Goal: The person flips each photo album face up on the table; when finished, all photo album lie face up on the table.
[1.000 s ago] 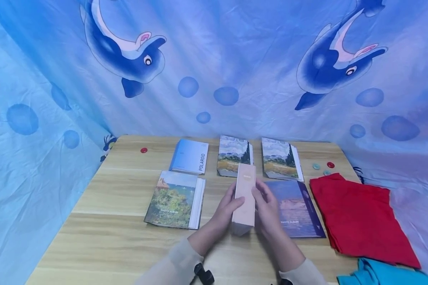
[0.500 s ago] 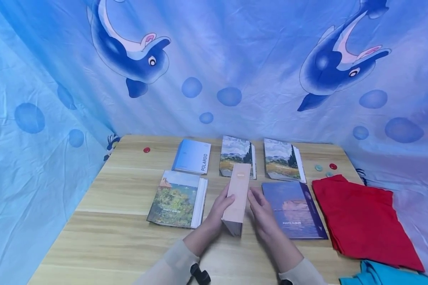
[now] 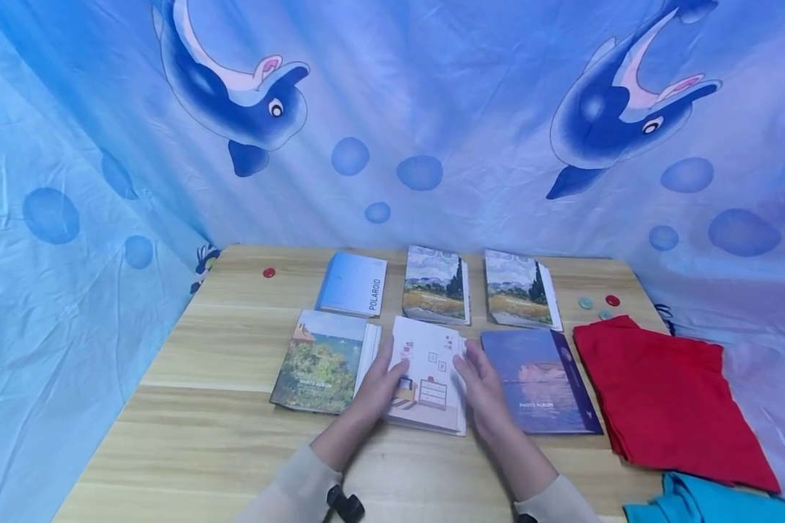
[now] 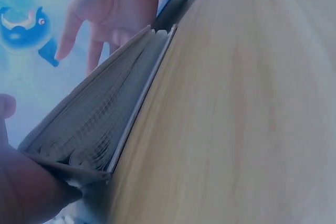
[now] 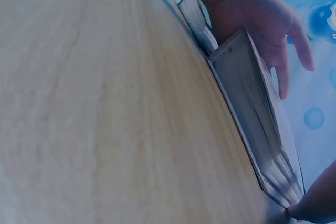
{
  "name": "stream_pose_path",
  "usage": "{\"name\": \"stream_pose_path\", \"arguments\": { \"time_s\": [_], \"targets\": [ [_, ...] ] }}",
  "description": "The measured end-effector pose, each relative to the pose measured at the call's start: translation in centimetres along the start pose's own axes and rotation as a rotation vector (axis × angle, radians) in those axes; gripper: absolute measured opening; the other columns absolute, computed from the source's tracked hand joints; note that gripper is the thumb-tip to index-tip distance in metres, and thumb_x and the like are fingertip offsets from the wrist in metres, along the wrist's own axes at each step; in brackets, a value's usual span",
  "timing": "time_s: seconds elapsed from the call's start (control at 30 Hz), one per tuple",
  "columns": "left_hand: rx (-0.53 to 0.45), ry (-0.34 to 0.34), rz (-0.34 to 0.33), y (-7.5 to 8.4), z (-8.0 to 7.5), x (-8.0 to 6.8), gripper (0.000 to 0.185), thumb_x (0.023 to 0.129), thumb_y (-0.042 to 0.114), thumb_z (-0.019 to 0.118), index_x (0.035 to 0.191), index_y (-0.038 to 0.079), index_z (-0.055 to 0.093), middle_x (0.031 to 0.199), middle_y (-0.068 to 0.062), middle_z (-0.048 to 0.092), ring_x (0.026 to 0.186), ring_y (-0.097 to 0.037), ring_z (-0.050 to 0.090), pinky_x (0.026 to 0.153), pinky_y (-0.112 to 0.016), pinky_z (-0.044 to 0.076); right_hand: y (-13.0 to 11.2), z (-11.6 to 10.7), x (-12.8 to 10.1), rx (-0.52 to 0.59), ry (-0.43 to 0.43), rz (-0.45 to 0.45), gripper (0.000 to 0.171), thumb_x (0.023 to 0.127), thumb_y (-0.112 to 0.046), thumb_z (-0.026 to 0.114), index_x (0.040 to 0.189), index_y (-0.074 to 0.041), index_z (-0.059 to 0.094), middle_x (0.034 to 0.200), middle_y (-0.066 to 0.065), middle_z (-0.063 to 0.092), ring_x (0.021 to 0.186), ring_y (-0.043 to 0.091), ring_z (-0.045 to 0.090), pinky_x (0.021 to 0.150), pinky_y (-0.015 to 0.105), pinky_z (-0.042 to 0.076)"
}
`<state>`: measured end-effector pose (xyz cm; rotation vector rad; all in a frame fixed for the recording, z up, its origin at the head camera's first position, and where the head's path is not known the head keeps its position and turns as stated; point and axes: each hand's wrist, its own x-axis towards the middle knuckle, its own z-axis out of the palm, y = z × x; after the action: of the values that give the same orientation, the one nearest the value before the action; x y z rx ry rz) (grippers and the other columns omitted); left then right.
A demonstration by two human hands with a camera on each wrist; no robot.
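A photo album with a pale cover of drawn furniture [image 3: 428, 378] lies flat on the wooden table, between my two hands. My left hand [image 3: 376, 385] is at its left side, the thumb over the cover's edge. My right hand [image 3: 487, 385] is at the page edge on the right, fingers extended. In the left wrist view the album's page block [image 4: 100, 108] shows end-on, with the right hand [image 4: 118, 6] straight-fingered beyond it. The right wrist view shows the left hand [image 5: 257, 24] with extended fingers behind the album [image 5: 249, 98].
A green garden photo album [image 3: 320, 363] lies left, a purple one [image 3: 536, 378] right. Behind are a blue Polaroid album [image 3: 353, 283] and two landscape albums [image 3: 435, 287]. Red cloth [image 3: 674, 399], turquoise cloth [image 3: 719, 501] and small red discs [image 3: 612, 300] lie about.
The pale album, held spine up between both hands, has been turned down to the left and now lies flat, its front cover upward. The left hand has shifted left.
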<state>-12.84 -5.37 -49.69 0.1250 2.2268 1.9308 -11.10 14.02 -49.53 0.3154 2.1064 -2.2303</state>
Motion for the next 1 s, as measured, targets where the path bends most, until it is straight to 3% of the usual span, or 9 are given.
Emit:
{"name": "stream_pose_path", "arguments": {
  "time_s": [0.27,0.53,0.67,0.87,1.0],
  "targets": [
    [0.086,-0.042,0.008,-0.4,1.0,-0.3,0.084,0.101,0.034,0.057,0.162,0.005,0.007,0.168,-0.019,0.004,0.154,-0.038,0.003,0.122,-0.058,0.002,0.0,-0.1,-0.1,-0.066,0.023,-0.040,0.063,0.102,-0.022,0.061,0.156,-0.004,0.035,0.165,0.018,0.024,0.153,0.034,0.018,0.125,0.048,0.013],
    [0.246,0.020,0.161,0.7,-0.7,-0.1,0.084,0.101,0.029,0.058,0.161,-0.001,0.007,0.168,-0.021,0.005,0.154,-0.035,0.006,0.124,-0.053,0.007,-0.3,-0.8,-0.2,-0.062,0.024,-0.069,0.066,0.102,-0.022,0.061,0.157,-0.004,0.031,0.165,0.018,0.025,0.152,0.034,0.020,0.125,0.047,0.015],
    [0.269,0.044,0.177,1.6,-1.1,0.1,0.084,0.102,0.035,0.058,0.161,0.000,0.010,0.168,-0.019,0.007,0.154,-0.034,0.007,0.124,-0.052,0.007,-0.8,-1.8,-0.1,-0.078,0.049,-0.113,0.064,0.102,-0.021,0.060,0.156,-0.003,0.032,0.162,0.018,0.031,0.150,0.034,0.028,0.124,0.048,0.020],
    [0.170,0.000,0.238,2.3,0.5,0.7,0.079,0.104,0.032,0.055,0.163,0.006,0.008,0.169,-0.016,0.008,0.154,-0.032,0.008,0.124,-0.051,0.006,-2.1,-3.8,-0.3,-0.120,0.056,-0.146,0.064,0.104,-0.027,0.059,0.157,-0.005,0.030,0.159,0.016,0.038,0.147,0.030,0.034,0.122,0.045,0.026],
    [0.198,-0.030,0.242,2.4,2.4,1.1,0.077,0.106,0.038,0.049,0.162,0.004,0.010,0.168,-0.015,0.010,0.154,-0.031,0.010,0.124,-0.052,0.008,-2.4,-5.3,-0.3,-0.132,0.078,-0.119,0.064,0.105,-0.033,0.057,0.158,-0.010,0.030,0.158,0.010,0.041,0.146,0.026,0.035,0.121,0.046,0.028]
  ]
}}
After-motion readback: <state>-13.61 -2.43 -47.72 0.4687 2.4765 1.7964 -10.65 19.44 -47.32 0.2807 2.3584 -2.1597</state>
